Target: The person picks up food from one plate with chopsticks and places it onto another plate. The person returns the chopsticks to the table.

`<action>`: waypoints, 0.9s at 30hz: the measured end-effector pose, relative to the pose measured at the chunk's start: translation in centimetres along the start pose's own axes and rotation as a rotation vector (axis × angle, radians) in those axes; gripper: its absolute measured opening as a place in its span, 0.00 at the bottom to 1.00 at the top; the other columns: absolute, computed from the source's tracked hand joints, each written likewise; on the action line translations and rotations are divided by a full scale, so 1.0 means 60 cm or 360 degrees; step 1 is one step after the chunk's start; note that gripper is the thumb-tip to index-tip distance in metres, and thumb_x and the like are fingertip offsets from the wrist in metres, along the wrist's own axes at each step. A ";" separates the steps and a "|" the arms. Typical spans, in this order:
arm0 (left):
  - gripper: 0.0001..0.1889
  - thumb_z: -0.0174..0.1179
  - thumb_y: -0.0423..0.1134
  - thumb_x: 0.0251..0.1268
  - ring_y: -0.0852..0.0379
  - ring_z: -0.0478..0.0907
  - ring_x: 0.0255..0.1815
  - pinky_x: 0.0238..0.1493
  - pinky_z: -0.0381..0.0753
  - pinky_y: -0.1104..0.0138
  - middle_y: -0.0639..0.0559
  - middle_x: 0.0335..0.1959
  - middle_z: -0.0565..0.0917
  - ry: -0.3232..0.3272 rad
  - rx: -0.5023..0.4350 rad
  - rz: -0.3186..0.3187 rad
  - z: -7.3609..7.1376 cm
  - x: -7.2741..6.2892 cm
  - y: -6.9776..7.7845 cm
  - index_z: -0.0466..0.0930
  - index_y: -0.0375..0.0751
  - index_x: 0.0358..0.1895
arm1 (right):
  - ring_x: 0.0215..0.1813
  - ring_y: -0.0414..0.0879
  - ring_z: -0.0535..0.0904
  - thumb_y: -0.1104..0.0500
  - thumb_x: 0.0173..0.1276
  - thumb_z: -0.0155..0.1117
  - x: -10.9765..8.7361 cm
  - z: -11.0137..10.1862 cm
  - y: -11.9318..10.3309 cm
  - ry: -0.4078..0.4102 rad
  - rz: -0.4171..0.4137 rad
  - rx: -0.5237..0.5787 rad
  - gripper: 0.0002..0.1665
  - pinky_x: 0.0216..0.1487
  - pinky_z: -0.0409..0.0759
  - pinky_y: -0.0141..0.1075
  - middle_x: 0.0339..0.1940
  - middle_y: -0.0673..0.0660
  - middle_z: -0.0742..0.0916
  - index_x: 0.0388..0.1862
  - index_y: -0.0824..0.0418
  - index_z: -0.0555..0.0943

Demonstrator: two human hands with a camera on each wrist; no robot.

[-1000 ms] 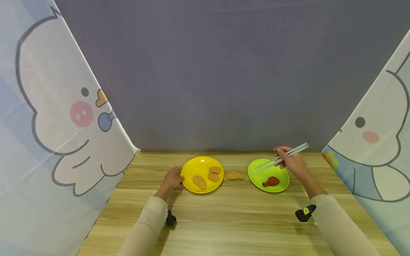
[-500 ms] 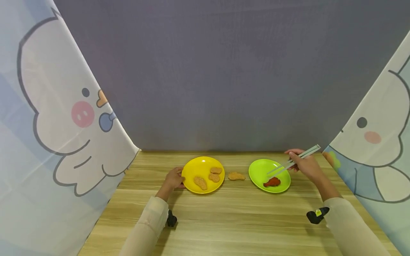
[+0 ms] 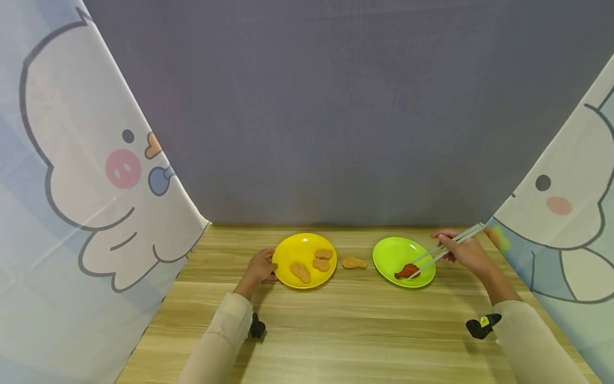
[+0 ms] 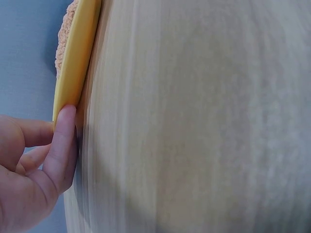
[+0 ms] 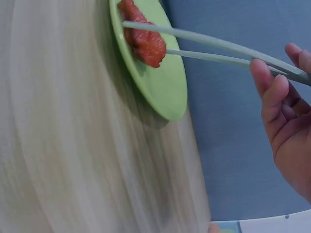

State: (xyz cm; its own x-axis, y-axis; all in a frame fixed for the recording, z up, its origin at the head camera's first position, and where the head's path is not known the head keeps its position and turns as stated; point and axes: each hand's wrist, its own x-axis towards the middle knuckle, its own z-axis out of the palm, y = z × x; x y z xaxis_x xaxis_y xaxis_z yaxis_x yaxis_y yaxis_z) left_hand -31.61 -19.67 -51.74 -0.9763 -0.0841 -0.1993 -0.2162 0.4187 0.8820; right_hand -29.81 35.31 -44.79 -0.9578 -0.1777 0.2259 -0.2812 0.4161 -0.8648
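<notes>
My left hand (image 3: pixel 259 268) pinches the left rim of a yellow plate (image 3: pixel 297 246), fingers and thumb at its edge in the left wrist view. On that plate lie a breaded chicken piece (image 3: pixel 300 272) and two nuggets (image 3: pixel 321 264). At the right, my right hand (image 3: pixel 467 254) holds a pair of pale chopsticks (image 5: pixel 209 41). Their tips straddle a red chicken drumstick (image 5: pixel 148 46) lying on a green plate (image 3: pixel 390 252); one stick crosses in front of it, the other ends at or behind its far side. Whether both tips touch it I cannot tell.
Between the plates, a golden breaded piece (image 3: pixel 354 262) lies directly on the wooden table (image 3: pixel 336 330). A grey curtain (image 3: pixel 336 133) hangs behind the table's back edge. Cartoon-printed cloth (image 3: pixel 120 224) stands along the left, with similar cloth on the right.
My right hand has moved to the right and lowered the chopsticks from above the green plate to the red drumstick. My left hand stays at the yellow plate's rim.
</notes>
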 end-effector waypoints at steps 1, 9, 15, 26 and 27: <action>0.29 0.58 0.23 0.66 0.51 0.86 0.33 0.31 0.92 0.61 0.32 0.52 0.80 0.0001 -0.0001 0.0006 -0.001 0.000 0.000 0.71 0.37 0.71 | 0.22 0.39 0.82 0.57 0.81 0.53 0.000 0.000 0.004 0.0004 0.0007 0.0002 0.13 0.19 0.82 0.35 0.26 0.43 0.85 0.45 0.42 0.84; 0.29 0.58 0.23 0.66 0.52 0.85 0.33 0.31 0.92 0.61 0.32 0.52 0.79 -0.0002 -0.0002 0.0015 0.000 -0.003 0.001 0.70 0.35 0.71 | 0.21 0.42 0.82 0.55 0.81 0.53 -0.005 0.004 0.024 0.0118 0.0056 -0.0032 0.11 0.20 0.84 0.35 0.25 0.45 0.86 0.46 0.44 0.83; 0.29 0.57 0.23 0.66 0.51 0.85 0.33 0.31 0.92 0.61 0.32 0.51 0.78 0.0010 -0.0003 0.0020 0.000 -0.005 0.002 0.70 0.34 0.71 | 0.19 0.40 0.82 0.56 0.81 0.54 -0.001 0.010 0.026 0.0162 0.0041 0.0010 0.10 0.19 0.84 0.36 0.24 0.52 0.87 0.46 0.52 0.84; 0.29 0.57 0.22 0.66 0.50 0.86 0.35 0.31 0.92 0.61 0.31 0.54 0.79 0.0008 -0.0018 0.0023 0.001 -0.004 0.002 0.69 0.34 0.71 | 0.22 0.40 0.86 0.55 0.81 0.55 0.003 0.015 0.021 0.0258 0.0016 0.0127 0.10 0.20 0.86 0.34 0.25 0.42 0.88 0.43 0.43 0.83; 0.29 0.57 0.22 0.66 0.50 0.86 0.35 0.31 0.92 0.61 0.31 0.53 0.79 0.0010 -0.0023 0.0024 0.001 -0.003 0.001 0.70 0.34 0.71 | 0.22 0.39 0.86 0.54 0.80 0.55 0.004 0.017 0.018 0.0277 0.0018 0.0127 0.09 0.21 0.86 0.34 0.25 0.41 0.88 0.43 0.44 0.83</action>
State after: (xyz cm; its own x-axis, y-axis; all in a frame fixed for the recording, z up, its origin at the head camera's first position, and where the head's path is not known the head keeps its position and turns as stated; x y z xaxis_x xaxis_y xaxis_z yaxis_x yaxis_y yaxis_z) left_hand -31.42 -19.58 -51.65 -0.9795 -0.0838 -0.1834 -0.2016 0.4067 0.8911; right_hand -30.31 34.82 -46.11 -0.9587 -0.0133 0.2841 -0.2712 0.3439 -0.8990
